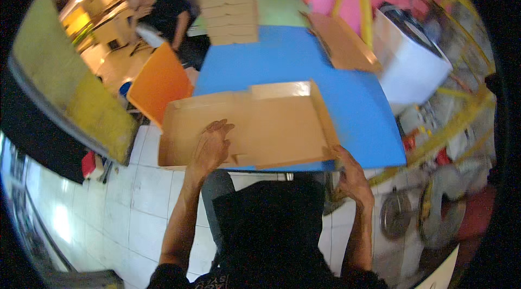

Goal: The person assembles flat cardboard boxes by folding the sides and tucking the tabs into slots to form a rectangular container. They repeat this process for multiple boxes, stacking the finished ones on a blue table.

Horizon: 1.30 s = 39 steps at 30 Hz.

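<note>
Half-folded cardboard box [255, 126] lying flat on the near edge of a blue table [304, 66], partly overhanging toward the tiled floor [135, 202]. Left hand [210, 145] spread palm-down on the box's floor panel, fingers open and pressing it flat, gripping nothing. Right hand [351, 175] at the near right corner of the box, fingers curled against the cardboard edge; whether clasped round a flap or merely steadying it, hard to tell from this angle. Right side wall and part of the far wall already standing upright; left side and near side seemingly still flat or only loosely bent, so roughly midway by the look of it, with remaining walls yet to be raised and locked. At the table's far end, a tall stack of finished flat boxes [230, 9], neatly piled. To the right of it, another open cardboard piece [342, 42] lying slanted at the table's edge. Orange panel [160, 83] leaning just beside the table's left side. Second person in dark clothing [168, 12] bent over work in the background, well apart.
</note>
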{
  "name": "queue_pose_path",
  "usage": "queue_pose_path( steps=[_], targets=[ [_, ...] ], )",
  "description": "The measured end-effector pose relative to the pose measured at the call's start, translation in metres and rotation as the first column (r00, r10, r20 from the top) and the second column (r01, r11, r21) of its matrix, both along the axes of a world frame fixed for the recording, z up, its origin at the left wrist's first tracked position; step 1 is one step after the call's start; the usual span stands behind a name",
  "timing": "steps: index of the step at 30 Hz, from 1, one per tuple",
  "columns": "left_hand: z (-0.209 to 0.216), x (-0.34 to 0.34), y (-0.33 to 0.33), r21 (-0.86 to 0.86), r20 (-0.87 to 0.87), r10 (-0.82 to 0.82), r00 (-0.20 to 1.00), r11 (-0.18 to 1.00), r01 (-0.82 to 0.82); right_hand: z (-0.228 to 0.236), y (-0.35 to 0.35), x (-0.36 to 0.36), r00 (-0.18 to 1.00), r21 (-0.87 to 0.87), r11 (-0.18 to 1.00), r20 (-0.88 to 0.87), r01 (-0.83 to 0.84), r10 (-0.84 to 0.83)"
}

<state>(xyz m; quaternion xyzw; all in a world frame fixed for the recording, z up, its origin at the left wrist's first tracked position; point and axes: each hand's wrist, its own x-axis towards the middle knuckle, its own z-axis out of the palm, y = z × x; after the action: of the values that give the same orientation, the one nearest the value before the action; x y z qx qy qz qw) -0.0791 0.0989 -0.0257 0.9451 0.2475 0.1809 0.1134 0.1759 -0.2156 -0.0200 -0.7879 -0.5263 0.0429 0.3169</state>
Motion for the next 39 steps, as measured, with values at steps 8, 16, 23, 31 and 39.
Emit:
queue_pose_path(
  steps=[8,16,23,31,39],
  targets=[
    [0.015,0.087,-0.125,-0.158,-0.06,-0.369,0.928,0.921,0.356,-0.024,-0.012,-0.034,0.969,0.14,0.96,0.025,0.241,-0.247],
    [0.009,0.102,-0.112,-0.366,0.019,-0.464,0.886,0.821,0.438,-0.036,0.002,-0.02,0.869,0.232,0.84,-0.202,0.491,-0.452],
    [0.014,0.148,-0.129,-0.312,0.085,-0.508,0.857,0.804,0.507,-0.02,0.007,-0.018,0.903,0.434,0.806,-0.332,0.402,-0.271],
    [0.025,0.193,-0.151,-0.459,-0.009,-0.588,0.809,0.721,0.519,-0.042,0.006,-0.032,0.696,0.202,0.76,-0.589,0.618,-0.41],
    [0.025,0.247,-0.138,-0.659,-0.113,-0.763,0.637,0.537,0.527,-0.042,0.02,-0.036,0.576,0.263,0.645,-0.745,0.717,-0.337]
  ],
)
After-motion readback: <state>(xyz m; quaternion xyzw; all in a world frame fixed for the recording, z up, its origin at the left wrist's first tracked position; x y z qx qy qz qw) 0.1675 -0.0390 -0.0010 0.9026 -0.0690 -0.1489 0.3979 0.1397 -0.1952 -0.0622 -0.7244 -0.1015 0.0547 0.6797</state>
